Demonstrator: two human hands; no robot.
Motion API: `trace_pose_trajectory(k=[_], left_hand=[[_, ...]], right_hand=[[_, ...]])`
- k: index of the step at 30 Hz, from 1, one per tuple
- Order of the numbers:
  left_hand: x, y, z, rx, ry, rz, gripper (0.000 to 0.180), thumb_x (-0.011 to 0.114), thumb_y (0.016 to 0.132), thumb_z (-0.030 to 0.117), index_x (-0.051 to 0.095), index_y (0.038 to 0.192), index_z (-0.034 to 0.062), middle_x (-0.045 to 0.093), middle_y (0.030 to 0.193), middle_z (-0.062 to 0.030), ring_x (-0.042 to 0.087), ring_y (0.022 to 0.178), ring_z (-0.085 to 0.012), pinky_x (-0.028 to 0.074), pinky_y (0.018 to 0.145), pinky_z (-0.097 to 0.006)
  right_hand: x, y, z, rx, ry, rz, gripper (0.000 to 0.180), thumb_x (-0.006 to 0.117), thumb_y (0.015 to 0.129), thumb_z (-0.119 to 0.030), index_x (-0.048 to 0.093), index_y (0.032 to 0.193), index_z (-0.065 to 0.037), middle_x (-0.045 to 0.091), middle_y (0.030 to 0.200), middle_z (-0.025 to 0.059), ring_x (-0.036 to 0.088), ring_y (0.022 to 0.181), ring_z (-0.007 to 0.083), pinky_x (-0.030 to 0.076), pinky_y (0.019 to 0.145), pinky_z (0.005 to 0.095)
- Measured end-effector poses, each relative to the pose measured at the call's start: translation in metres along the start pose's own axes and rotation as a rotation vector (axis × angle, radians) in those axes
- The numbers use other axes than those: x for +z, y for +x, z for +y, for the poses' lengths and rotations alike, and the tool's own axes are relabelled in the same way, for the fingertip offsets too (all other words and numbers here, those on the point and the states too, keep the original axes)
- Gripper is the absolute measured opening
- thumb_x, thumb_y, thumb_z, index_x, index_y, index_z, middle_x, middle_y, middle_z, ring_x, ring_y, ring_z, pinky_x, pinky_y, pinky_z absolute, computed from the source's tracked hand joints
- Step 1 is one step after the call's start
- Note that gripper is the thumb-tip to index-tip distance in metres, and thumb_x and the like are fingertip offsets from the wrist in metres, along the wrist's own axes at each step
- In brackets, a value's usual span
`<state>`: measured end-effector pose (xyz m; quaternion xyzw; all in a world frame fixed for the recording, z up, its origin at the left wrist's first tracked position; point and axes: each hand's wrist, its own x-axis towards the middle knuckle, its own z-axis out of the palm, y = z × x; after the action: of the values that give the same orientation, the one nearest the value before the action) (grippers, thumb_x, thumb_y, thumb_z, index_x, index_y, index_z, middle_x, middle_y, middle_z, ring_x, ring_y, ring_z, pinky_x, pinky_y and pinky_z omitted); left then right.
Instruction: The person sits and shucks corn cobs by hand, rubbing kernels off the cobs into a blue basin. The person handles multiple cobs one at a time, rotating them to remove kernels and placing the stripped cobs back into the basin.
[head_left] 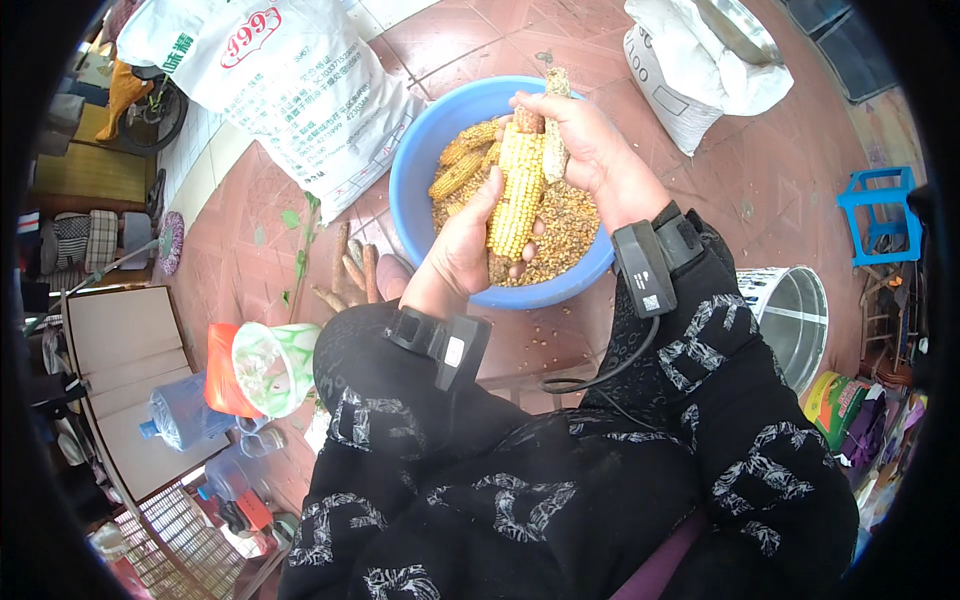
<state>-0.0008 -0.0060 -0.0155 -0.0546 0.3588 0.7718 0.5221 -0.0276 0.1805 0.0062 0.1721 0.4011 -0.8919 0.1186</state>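
A yellow ear of dried corn (517,195) is held over a blue basin (408,185). My left hand (462,240) is closed around its lower part, thumb along the kernels. The ear's upper end is stripped to a reddish core. My right hand (592,150) grips a pale bare corncob (556,140), which lies along the right side of the ear and touches it. Some of the right fingers are hidden behind the ear and cob. Loose kernels (570,235) fill the basin's bottom, and more unshelled ears (462,165) rest at its left side.
Several bare cobs (352,265) lie on the tiled floor left of the basin. A large white sack (300,110) stands far left, another white sack (672,75) far right. A metal bucket (795,325) and blue stool (882,215) are at right. Scattered kernels lie before the basin.
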Motion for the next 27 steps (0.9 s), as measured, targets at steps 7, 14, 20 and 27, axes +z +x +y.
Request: trace_pose_trajectory(k=[7, 14, 20, 27], left_hand=[[0.011, 0.007, 0.002, -0.039, -0.138, -0.051, 0.068, 0.033, 0.093, 0.070, 0.053, 0.115, 0.0093, 0.058, 0.076, -0.0081, 0.054, 0.051, -0.0181, 0.037, 0.034, -0.027], [0.014, 0.007, 0.003, -0.029, -0.427, -0.205, 0.072, 0.037, 0.093, 0.068, 0.051, 0.115, 0.0006, 0.053, 0.078, -0.0078, 0.046, 0.048, -0.0157, 0.034, 0.033, -0.026], [0.012, 0.009, 0.005, -0.117, -0.443, -0.325, 0.080, 0.028, 0.092, 0.074, 0.054, 0.111, 0.0001, 0.057, 0.077, -0.0097, 0.053, 0.050, -0.0187, 0.038, 0.035, -0.028], [0.021, 0.007, 0.003, 0.164, 0.157, 0.158, 0.067, 0.031, 0.095, 0.067, 0.056, 0.115, 0.0076, 0.065, 0.085, -0.0105, 0.062, 0.055, -0.0186, 0.045, 0.038, -0.028]], right_hand=[[-0.001, -0.006, -0.011, -0.199, -0.319, -0.145, 0.032, 0.066, 0.089, -0.012, 0.057, 0.117, 0.001, 0.066, 0.102, 0.0130, 0.067, 0.089, 0.0191, 0.055, 0.080, 0.0313], [-0.001, -0.009, -0.022, -0.140, -0.092, -0.043, 0.036, 0.063, 0.092, -0.014, 0.051, 0.124, 0.000, 0.064, 0.109, 0.0144, 0.066, 0.096, 0.0232, 0.055, 0.082, 0.0356], [0.002, 0.002, -0.016, -0.107, -0.057, -0.133, 0.035, 0.061, 0.094, -0.014, 0.051, 0.125, -0.002, 0.065, 0.106, 0.0163, 0.067, 0.095, 0.0260, 0.056, 0.082, 0.0369], [0.003, -0.003, -0.011, -0.182, -0.241, -0.054, 0.028, 0.060, 0.093, -0.012, 0.056, 0.118, 0.000, 0.066, 0.099, 0.0144, 0.068, 0.089, 0.0242, 0.057, 0.080, 0.0355]])
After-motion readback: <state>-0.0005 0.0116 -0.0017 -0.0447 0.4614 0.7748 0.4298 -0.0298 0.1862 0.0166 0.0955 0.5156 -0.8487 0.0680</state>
